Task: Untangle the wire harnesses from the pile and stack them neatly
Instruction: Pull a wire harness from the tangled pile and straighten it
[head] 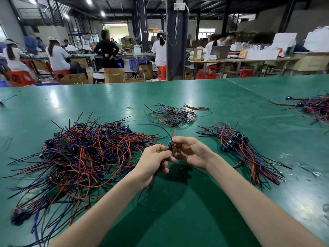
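A big tangled pile of red, blue and black wire harnesses covers the left of the green table. An aligned stack of harnesses lies to the right. Between them, above the table, my left hand and my right hand together pinch one harness by its small dark connector. Its red and black wires rise above the fingers, and more of its wires hang below my left palm.
A smaller loose bunch of harnesses lies further back at centre, and another heap at the far right edge. A small ring lies on the table. Beyond the table's far edge people sit at benches among cardboard boxes and red stools.
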A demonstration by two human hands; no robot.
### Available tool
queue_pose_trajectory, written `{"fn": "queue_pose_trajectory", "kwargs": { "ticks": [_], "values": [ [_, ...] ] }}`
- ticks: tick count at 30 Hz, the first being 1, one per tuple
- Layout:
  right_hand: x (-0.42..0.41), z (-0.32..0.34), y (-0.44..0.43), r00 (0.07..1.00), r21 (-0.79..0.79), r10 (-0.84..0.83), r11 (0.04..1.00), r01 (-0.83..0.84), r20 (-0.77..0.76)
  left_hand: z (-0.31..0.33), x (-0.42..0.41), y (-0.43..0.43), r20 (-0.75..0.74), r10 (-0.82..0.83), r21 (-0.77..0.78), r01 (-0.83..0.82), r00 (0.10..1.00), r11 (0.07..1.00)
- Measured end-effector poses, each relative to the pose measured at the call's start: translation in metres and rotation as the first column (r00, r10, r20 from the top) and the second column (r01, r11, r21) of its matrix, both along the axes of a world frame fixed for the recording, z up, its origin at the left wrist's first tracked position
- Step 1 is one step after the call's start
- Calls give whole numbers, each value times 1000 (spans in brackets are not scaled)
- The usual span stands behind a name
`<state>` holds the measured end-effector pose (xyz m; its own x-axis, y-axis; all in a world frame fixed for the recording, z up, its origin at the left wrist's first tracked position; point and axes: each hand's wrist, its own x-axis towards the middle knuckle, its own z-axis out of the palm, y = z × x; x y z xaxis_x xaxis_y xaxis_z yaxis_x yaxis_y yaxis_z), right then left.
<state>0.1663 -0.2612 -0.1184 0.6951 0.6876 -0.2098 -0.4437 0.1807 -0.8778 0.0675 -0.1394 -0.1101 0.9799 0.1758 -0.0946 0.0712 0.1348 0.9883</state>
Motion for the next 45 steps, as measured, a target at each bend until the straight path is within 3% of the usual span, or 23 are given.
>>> {"fn": "queue_pose_trajectory", "kwargs": {
  "ticks": [10,18,25,34,45],
  "values": [
    [2,-4,-7,974,-81,80,995,-64,213,-10,0,2,-69,13,33,-11,998,999],
    [2,-1,-7,975,-96,32,995,-11,218,-13,-1,-5,11,1,31,-1,1000,1000],
    [1,1,1,989,-46,-93,994,99,112,-13,1,-8,11,10,-69,-9,1000,998],
    [-1,0,0,962,-192,-18,979,72,271,-15,4,-1,-26,69,-109,-72,997,992],
    [-2,-1,4,971,-144,-85,983,118,221,-17,5,0,-19,74,-94,-76,997,993]
  ]
}}
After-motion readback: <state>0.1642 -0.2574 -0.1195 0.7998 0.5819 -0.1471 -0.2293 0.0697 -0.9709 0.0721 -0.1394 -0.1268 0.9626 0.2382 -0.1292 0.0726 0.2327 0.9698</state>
